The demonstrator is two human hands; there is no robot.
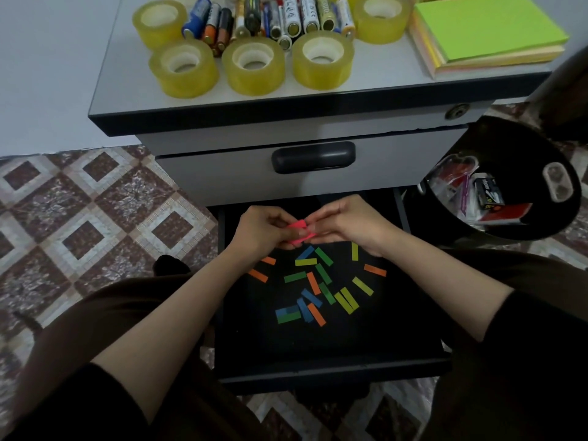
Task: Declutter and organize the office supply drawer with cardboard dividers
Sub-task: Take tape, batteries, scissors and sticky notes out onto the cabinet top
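Pinching pink paper strip [299, 225] between left hand [264, 232] and right hand [346, 222], both closed on it, just above open drawer [334, 372]; seems very light, thin, easy to crease, so better hold gently at ends.

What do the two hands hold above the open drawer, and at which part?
A small pink paper strip, perhaps several together. The left hand pinches its left end, the right hand its right end.
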